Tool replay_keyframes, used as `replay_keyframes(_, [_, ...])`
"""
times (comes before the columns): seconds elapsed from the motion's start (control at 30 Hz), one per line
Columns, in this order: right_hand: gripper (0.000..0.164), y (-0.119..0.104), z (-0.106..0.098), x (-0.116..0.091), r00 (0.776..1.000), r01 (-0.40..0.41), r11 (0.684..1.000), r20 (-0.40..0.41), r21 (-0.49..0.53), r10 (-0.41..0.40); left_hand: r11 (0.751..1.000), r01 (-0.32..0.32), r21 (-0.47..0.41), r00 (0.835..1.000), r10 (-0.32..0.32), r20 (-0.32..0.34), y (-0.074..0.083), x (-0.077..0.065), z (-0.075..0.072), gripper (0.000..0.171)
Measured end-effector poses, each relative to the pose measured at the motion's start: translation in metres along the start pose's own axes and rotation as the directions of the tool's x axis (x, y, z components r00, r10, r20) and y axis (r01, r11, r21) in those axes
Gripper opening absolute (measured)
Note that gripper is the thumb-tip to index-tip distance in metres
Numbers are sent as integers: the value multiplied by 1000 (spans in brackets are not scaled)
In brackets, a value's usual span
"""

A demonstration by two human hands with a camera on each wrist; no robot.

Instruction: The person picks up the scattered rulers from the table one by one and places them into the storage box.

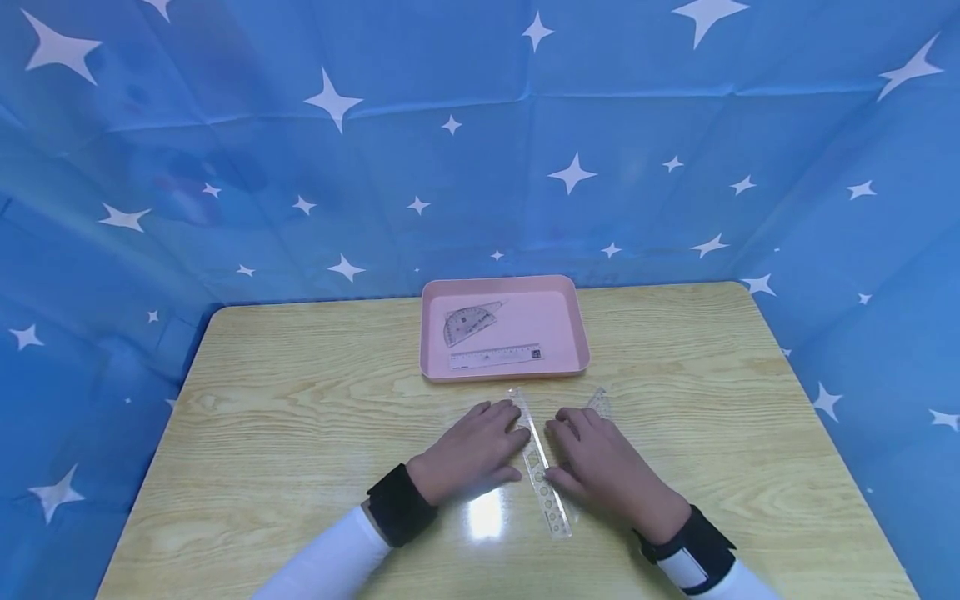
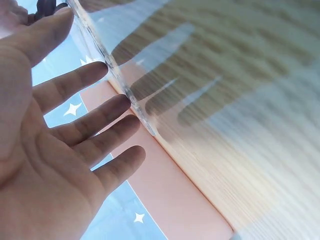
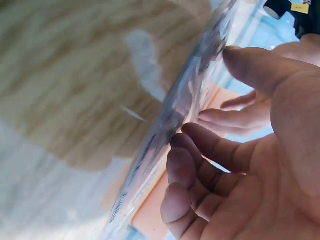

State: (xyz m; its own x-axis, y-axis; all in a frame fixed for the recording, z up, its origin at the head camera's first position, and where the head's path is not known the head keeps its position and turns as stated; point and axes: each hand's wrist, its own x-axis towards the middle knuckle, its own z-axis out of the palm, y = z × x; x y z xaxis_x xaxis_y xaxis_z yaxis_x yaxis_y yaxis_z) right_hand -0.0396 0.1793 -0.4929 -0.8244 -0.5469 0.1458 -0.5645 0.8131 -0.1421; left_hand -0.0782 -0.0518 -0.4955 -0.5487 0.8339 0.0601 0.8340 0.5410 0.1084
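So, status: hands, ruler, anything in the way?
Left fingers at left edge of ruler. Right fingers by its right edge. Maybe in the way: clear triangular piece, partly hidden.

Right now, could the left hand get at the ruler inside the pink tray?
Probably yes: the left hand is by the clear ruler on the table, near the open pink tray, and nothing appears to cover the tray's ruler.
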Motion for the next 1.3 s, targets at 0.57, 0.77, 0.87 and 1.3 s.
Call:
replay_keyframes(0.57, [38,-30,10,-12,998,-70,992,1,-109,71,998,69,-5,997,-69,-40,-7,-7,-4,35])
replay_keyframes(0.77, [30,-27,13,-12,999,-48,994,-20,-97,46,997,73,33,995,-71,-68,-12,-4,-4,35])
replay_keyframes(0.87, [27,-27,14,-12,999,-30,993,-45,-111,25,996,59,69,994,-52,-100,-14,-1,-3,27])
replay_keyframes(1.3, [25,-27,12,-11,995,-104,993,0,-59,104,997,24,78,998,-20,-55,-23,13,-5,10])
